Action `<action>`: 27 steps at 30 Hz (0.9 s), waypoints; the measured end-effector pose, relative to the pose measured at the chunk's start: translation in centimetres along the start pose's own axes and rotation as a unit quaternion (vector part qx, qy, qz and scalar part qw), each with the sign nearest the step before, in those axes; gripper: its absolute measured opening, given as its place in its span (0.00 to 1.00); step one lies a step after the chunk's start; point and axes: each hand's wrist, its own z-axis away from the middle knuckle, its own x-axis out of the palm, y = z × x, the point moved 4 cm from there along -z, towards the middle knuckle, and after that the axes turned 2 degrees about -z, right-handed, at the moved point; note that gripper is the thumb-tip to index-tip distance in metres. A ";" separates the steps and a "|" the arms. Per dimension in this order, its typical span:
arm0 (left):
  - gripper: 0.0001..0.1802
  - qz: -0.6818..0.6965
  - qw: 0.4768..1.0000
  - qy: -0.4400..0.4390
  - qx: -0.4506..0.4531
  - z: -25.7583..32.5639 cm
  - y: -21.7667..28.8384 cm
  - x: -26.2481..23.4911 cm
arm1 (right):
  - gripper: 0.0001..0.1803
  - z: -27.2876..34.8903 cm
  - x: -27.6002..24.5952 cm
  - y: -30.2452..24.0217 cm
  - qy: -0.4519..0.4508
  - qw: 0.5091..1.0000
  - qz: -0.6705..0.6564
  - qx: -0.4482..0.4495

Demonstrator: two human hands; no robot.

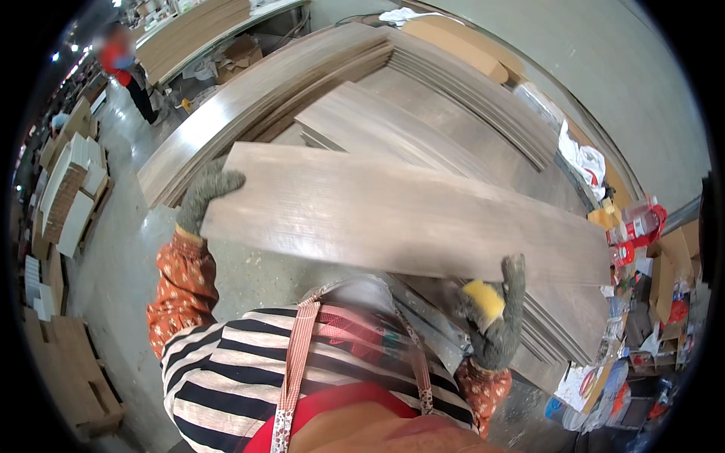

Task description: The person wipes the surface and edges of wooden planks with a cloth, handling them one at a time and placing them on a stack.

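A long grey-brown wooden plank (400, 215) is held flat above the bench (483, 143), spanning between both gloved hands. The left hand (205, 195) has its grip clamped over the plank's left end; the right hand (504, 309) has its grip curled under the plank's near right edge, pinching a yellow sponge (483, 300) against it. Beyond the plank, stacked planks (355, 83) cover the bench. Right of the plank stands a red-and-white package (638, 226) and brown cardboard boxes (668, 264); white bags (585, 162) lie behind them.
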 end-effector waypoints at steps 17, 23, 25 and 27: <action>0.20 -0.100 0.834 0.529 0.118 28.5 -17.5 -29.9 | 0.32 -14.7 36.5 0.8 -0.415 0.846 0.037 -0.333; 0.18 0.047 0.852 0.521 0.008 21.1 -12.7 -24.2 | 0.26 -15.4 41.0 5.1 -0.432 0.820 -0.328 0.183; 0.19 0.063 0.855 0.515 -0.014 19.5 -12.7 -23.4 | 0.28 -15.9 41.6 5.4 -0.412 0.820 -0.327 0.224; 0.19 -0.010 0.860 0.511 0.004 19.1 -13.9 -23.3 | 0.29 -16.2 41.3 5.8 -0.391 0.832 -0.325 0.222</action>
